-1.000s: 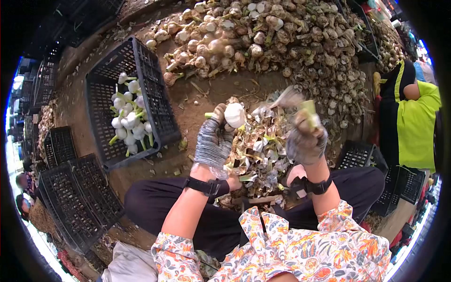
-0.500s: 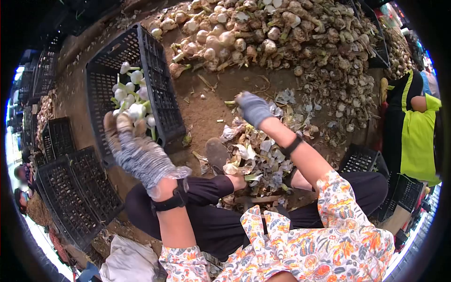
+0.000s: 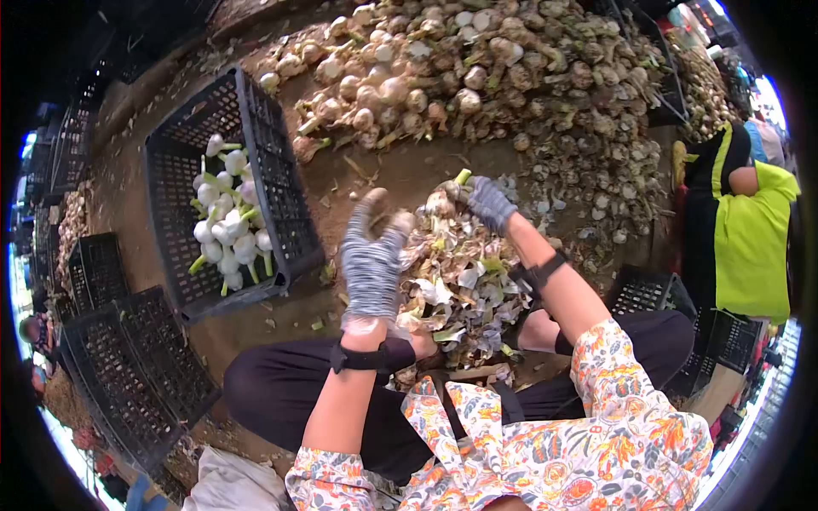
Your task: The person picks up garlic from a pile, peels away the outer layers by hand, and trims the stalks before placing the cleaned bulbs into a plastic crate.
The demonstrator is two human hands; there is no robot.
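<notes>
Taking twelve o'clock as straight ahead of me, my right hand [image 3: 487, 204] is out at twelve, its gloved fingers closed on a brownish garlic bulb [image 3: 440, 203]. The bulb sits at the fingertips, on their nine o'clock side, and its cut green stem end [image 3: 463, 177] points toward one. My left hand [image 3: 372, 255], at eleven, has hold of nothing: the fingers are loosely curled, with the thumb held well apart from them. Both hands wear grey knitted gloves, with a black band [image 3: 354, 358] at each wrist.

Beneath and just nearer than the bulb lies a pile of papery peelings [image 3: 464, 272], spread between my legs. Farther off, from twelve round to one, rises a big heap of earthy garlic [image 3: 528, 77]. Between ten and eleven a black slatted crate [image 3: 281, 187] stands tilted on the dirt floor [image 3: 338, 175], with clean white bulbs [image 3: 230, 223] clustered inside it. More dark crates [image 3: 136, 366] are at nine. At two, another person [image 3: 754, 238] in lime and black is bent over.
</notes>
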